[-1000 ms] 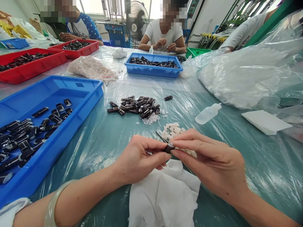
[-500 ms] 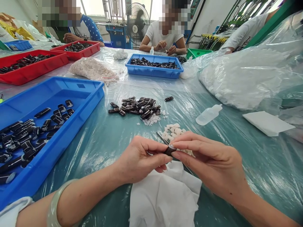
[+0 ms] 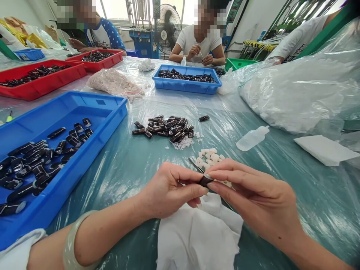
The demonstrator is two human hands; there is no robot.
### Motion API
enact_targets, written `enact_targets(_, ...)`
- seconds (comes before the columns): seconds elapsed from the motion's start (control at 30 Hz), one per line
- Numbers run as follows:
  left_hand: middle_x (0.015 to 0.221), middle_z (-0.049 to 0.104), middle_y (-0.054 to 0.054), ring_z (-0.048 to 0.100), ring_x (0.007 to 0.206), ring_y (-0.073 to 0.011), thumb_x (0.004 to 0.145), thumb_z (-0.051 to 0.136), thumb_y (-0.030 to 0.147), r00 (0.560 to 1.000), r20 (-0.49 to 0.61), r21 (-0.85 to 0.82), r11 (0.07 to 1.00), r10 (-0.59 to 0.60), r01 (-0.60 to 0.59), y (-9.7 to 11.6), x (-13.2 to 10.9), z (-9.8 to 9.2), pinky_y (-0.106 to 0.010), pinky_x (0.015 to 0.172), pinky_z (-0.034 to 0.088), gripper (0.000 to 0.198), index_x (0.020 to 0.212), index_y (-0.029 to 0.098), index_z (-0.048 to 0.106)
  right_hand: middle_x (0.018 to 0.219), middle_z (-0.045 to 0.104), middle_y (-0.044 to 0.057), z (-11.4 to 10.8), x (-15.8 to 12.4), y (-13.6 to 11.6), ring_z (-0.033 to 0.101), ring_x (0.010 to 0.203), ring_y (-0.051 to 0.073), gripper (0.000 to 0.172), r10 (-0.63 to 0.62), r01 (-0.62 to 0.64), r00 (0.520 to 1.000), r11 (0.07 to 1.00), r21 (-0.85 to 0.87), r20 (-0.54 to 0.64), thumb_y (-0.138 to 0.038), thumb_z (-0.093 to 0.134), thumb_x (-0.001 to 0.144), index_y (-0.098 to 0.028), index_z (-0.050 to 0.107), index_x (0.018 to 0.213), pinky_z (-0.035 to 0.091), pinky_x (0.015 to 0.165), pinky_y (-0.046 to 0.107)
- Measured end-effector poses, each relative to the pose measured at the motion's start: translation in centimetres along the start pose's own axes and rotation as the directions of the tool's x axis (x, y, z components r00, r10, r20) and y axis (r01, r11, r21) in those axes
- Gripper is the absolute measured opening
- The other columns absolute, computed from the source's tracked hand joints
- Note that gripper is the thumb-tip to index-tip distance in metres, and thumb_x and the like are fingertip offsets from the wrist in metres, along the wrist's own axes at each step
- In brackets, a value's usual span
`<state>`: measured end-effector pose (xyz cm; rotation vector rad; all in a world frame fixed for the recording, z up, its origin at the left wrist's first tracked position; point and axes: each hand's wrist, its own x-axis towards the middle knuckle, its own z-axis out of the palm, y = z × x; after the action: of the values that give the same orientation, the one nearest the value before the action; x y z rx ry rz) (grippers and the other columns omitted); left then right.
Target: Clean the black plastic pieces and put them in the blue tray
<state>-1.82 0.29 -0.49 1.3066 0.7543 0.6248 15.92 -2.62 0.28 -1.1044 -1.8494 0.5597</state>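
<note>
On the bench (image 3: 135,161), a pile (image 3: 171,127) lies right of a tray (image 3: 112,120), left of a bottle (image 3: 250,139) and behind a cloth (image 3: 197,232).

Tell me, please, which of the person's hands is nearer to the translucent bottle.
The right hand: it is on the wearer's side of the translucent bottle, apart from it. The left hand is farther off, toward the wearer and to the bottle's left.

Both hands (image 3: 171,191) pinch a small dark piece (image 3: 205,181) near a white cloth (image 3: 197,236) and some white bits (image 3: 210,156).
</note>
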Motion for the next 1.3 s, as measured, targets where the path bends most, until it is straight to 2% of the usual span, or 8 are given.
enact_targets(0.23,0.063,0.060,-0.003,0.057,0.054,-0.0109,0.075,0.059,0.018,1.000,-0.002,0.010,1.000,0.023,-0.023,-0.14,-0.05,-0.05,-0.023,0.055,0.052,0.017,0.084,0.008,0.070,0.086,0.066,-0.004,0.00,-0.34,0.39,0.061,0.068,0.009,0.023,-0.051,0.050,0.999,0.997,-0.057,-0.007,-0.007,0.064,0.074,-0.027,0.067,0.086,0.051,0.060,0.017)
enact_targets(0.47,0.062,0.058,-0.002,0.056,0.052,-0.0101,0.074,0.058,0.016,1.000,-0.012,0.002,1.000,0.029,-0.029,-0.08,0.03,0.06,-0.022,0.053,0.051,0.014,0.079,0.009,0.069,0.085,0.066,-0.004,-0.13,-0.19,0.36,0.060,0.067,0.008,0.025,-0.066,0.066,0.998,0.994,-0.087,0.006,-0.006,0.064,0.074,-0.027,0.066,0.088,0.051,0.061,0.017)
enact_targets(0.63,0.064,0.059,-0.003,0.055,0.053,-0.0104,0.074,0.058,0.016,0.999,0.003,-0.009,0.999,0.037,-0.037,-0.10,-0.07,0.12,-0.023,0.054,0.052,0.016,0.083,0.008,0.069,0.085,0.066,-0.002,-0.28,-0.07,-0.15,0.061,0.072,0.010,0.027,-0.080,0.081,0.996,0.996,-0.030,0.047,-0.003,0.061,0.075,-0.026,0.066,0.089,0.051,0.060,0.019)
enact_targets(0.93,0.056,0.055,-0.001,0.054,0.050,-0.0095,0.074,0.056,0.012,0.998,-0.038,0.080,0.995,0.059,-0.056,-0.24,0.06,0.25,-0.019,0.050,0.045,0.013,0.075,0.008,0.068,0.085,0.063,0.003,0.30,-0.14,0.07,0.059,0.075,0.014,0.029,-0.138,0.139,0.989,0.990,-0.036,0.048,0.001,0.057,0.076,-0.022,0.064,0.093,0.050,0.061,0.026)
enact_targets(1.13,0.056,0.054,0.000,0.054,0.050,-0.0105,0.072,0.058,0.017,0.997,-0.058,-0.088,0.995,-0.053,0.048,0.16,-0.02,0.58,-0.023,0.051,0.049,0.011,0.075,0.010,0.066,0.084,0.063,-0.002,0.65,-0.67,0.52,0.060,0.076,0.014,0.031,0.014,-0.015,0.996,1.000,-0.010,-0.093,-0.008,0.062,0.075,-0.029,0.061,0.098,0.049,0.063,0.025)
enact_targets(1.3,0.052,0.052,0.001,0.054,0.048,-0.0101,0.072,0.057,0.016,0.996,-0.059,-0.078,0.995,-0.068,0.064,0.39,-0.14,0.62,-0.021,0.050,0.046,0.010,0.073,0.009,0.064,0.083,0.063,-0.001,0.61,-0.46,0.49,0.059,0.070,0.013,0.025,0.000,0.001,0.999,1.000,0.007,-0.037,-0.008,0.062,0.075,-0.028,0.065,0.089,0.048,0.055,0.022)
